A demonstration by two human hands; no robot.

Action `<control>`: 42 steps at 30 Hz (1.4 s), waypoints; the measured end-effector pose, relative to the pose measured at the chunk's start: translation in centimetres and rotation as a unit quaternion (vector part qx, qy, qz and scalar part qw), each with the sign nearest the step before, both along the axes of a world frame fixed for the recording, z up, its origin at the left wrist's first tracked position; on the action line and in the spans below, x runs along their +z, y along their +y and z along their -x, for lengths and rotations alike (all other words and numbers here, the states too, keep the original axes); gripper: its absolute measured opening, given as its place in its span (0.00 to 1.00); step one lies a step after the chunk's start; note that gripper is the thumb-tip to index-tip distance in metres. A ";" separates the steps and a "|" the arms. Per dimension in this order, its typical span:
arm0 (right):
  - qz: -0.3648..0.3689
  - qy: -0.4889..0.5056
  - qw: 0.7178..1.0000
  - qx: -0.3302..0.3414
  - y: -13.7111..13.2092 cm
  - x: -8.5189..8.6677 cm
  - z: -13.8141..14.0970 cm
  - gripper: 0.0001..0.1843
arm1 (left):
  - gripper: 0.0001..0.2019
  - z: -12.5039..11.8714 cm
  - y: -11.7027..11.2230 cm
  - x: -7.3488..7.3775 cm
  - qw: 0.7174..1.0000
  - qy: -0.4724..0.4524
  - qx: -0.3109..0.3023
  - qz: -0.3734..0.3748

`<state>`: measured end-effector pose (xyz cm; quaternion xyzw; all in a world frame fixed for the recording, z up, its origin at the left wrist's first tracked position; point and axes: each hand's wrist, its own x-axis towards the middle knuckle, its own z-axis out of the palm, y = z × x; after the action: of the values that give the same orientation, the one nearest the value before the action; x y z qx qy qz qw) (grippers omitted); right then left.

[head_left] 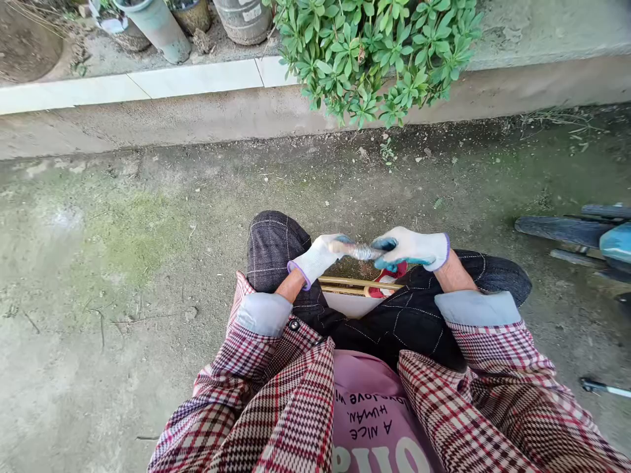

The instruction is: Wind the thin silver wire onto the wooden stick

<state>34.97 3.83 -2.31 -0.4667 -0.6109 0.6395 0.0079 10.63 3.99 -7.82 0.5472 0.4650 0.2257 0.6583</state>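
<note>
Both my hands wear white gloves with blue-green palms, and they meet just above my lap. Between them lies a short pale rod wound with silvery wire (pixel 363 251), blurred a little by motion. My left hand (pixel 319 258) is closed round its left end. The right end is pinched by my right hand (pixel 413 248), whose fingertips are partly hidden. Below the hands, thin yellowish sticks (pixel 345 282) lie crosswise between my legs, over a whitish surface (pixel 352 305) that I cannot name. A red shoe (pixel 394 276) shows beside them.
A leafy green bush (pixel 374 59) overhangs the low concrete ledge (pixel 197 118) ahead. Several pots, including a grey-green one (pixel 155 29), stand on the ledge. A blue and dark grey object (pixel 582 236) is at the right; a thin tool (pixel 604 387) lies lower right.
</note>
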 end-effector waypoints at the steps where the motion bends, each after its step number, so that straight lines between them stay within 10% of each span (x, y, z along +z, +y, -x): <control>1: -0.013 -0.009 0.998 0.052 0.0 -0.1 -0.2 0.19 | 0.05 0.1 0.0 0.1 1.000 -0.004 -0.010 0.005; 8: -0.097 -0.252 0.947 0.172 0.0 -2.3 0.4 0.06 | 0.03 -0.1 -0.3 0.2 0.995 0.083 -0.042 -0.029; 14: -0.204 -0.360 0.909 0.053 1.3 -2.2 1.1 0.10 | 0.20 -0.6 -0.3 0.9 0.996 0.031 0.063 0.052; 18: -0.157 -0.232 0.948 -0.153 1.2 -1.3 1.4 0.10 | 0.13 -0.5 -0.6 2.2 0.989 -0.010 0.090 0.119; 23: -0.004 0.026 0.959 -0.281 -0.1 -1.4 1.5 0.11 | 0.12 -0.7 -1.1 1.8 0.991 -0.048 -0.032 0.120; 33: -0.009 -0.032 0.992 0.123 -0.4 -1.1 -0.2 0.14 | 0.08 0.1 0.0 0.0 0.998 0.055 -0.043 0.006; 42: -0.135 -0.319 0.927 0.144 0.2 -2.4 1.3 0.09 | 0.11 -0.2 -0.4 0.1 0.975 0.194 -0.095 -0.059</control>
<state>33.67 3.99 -4.73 -0.5478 -0.7224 0.3622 -0.2165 10.78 3.60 -7.69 0.6598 0.5161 0.0788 0.5404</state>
